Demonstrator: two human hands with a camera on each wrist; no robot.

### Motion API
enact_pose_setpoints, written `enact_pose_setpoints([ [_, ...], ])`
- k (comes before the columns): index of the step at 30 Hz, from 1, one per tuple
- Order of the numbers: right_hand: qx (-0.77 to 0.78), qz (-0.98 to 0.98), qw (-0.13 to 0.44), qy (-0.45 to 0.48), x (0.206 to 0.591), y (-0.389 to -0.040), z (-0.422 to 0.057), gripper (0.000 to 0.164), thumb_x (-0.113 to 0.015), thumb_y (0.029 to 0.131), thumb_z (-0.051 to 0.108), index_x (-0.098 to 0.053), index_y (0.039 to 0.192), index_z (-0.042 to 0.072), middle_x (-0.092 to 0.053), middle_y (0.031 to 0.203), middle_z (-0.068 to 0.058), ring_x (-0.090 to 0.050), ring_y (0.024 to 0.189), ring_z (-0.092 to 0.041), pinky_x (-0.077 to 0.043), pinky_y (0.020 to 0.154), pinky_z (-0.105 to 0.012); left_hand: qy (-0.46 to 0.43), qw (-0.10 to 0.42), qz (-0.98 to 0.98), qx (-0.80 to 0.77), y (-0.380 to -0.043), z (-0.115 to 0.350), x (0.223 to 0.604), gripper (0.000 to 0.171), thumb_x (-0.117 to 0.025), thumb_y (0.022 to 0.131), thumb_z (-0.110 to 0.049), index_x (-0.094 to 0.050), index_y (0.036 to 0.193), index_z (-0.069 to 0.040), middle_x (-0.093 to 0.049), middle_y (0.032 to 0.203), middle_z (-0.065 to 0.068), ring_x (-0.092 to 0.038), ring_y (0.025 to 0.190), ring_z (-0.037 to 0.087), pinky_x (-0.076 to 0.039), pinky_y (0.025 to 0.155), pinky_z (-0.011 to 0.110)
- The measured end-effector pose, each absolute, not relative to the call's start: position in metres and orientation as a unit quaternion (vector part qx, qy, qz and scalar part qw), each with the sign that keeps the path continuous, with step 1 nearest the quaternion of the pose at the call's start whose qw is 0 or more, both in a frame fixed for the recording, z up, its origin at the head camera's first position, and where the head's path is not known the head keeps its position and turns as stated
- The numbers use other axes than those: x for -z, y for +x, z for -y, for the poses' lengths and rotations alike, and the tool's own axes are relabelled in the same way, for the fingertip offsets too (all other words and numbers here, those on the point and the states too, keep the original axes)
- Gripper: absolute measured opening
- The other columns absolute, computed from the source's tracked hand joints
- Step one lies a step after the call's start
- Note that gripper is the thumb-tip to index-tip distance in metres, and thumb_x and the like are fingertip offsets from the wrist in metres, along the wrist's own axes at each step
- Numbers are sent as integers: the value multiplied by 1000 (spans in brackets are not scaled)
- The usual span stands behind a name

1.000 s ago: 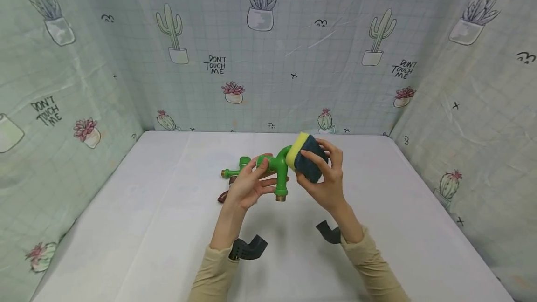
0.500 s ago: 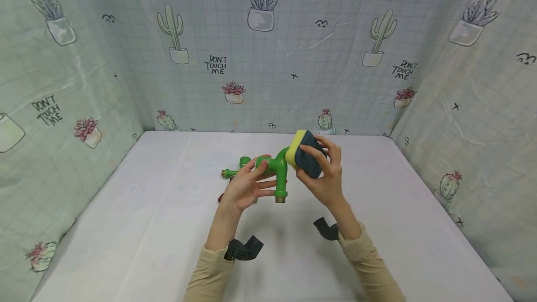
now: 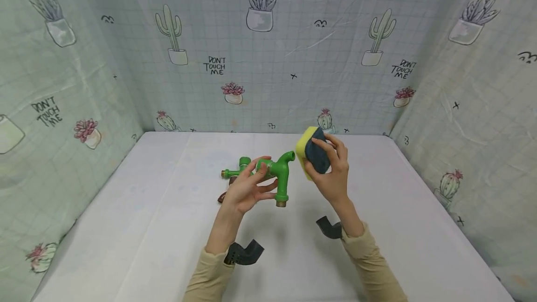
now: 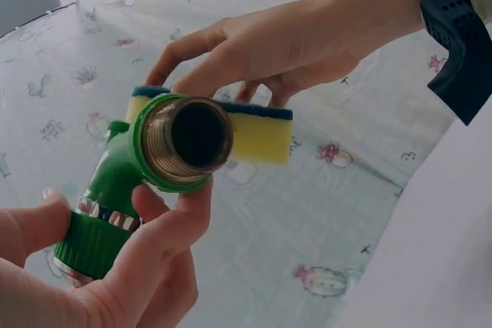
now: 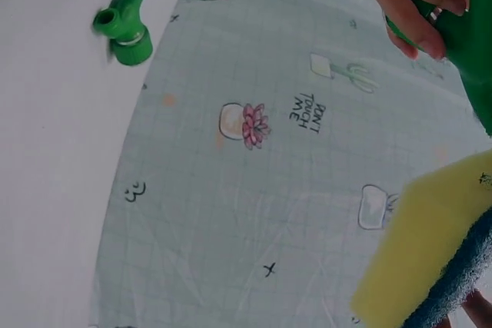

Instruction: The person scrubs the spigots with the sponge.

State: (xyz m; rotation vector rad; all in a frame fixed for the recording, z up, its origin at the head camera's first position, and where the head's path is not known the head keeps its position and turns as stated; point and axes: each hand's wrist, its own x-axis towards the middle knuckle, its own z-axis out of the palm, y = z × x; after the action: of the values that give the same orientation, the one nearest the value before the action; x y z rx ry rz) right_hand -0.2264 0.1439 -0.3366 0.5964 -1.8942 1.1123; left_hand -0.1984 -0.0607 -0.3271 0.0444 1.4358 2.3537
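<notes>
My left hand (image 3: 245, 190) grips a green tap (image 3: 282, 177) by its ribbed end, thumb on one side and fingers on the other. The tap's threaded brown end points down in the head view. It faces the camera in the left wrist view, where the threaded collar (image 4: 188, 144) shows a dark opening. My right hand (image 3: 337, 178) pinches a sponge (image 3: 317, 156), yellow on one face and dark blue-green on the scouring side. The yellow face is turned toward the tap's small curved spout (image 3: 289, 155); a narrow gap parts them in the head view.
A second green tap (image 3: 241, 167) lies on the white table (image 3: 168, 227) behind my left hand. Beside it is a dark red-brown piece (image 3: 222, 196), partly hidden by that hand. Cloth walls (image 3: 268, 50) with cactus prints enclose the table's back and sides.
The sponge has come off the tap's spout and moved slightly right and up, uncovering the spout's opening. The left hand keeps hold of the tap, which has dropped slightly.
</notes>
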Motion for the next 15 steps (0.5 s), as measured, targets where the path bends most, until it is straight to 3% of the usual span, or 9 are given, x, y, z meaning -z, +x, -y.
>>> enact_pose_setpoints([
  [8,-441,759,393,274,341,-223,-141,46,-70,67,4,-58,111,10,-45,125,-19,-42,108,-34,-46,78,-52,-13,167,-506,-846,-200,56,331,39,-48,90,-25,-41,127,-13,-52,97,4,-61,85,24,-56,60,35],
  [15,-411,769,370,321,349,-218,-136,49,-71,65,4,-58,111,12,-44,126,-20,-42,106,-34,-46,78,-49,-40,127,-496,-858,-203,54,336,40,-48,90,-23,-41,128,-12,-40,113,9,-57,95,30,-44,80,56],
])
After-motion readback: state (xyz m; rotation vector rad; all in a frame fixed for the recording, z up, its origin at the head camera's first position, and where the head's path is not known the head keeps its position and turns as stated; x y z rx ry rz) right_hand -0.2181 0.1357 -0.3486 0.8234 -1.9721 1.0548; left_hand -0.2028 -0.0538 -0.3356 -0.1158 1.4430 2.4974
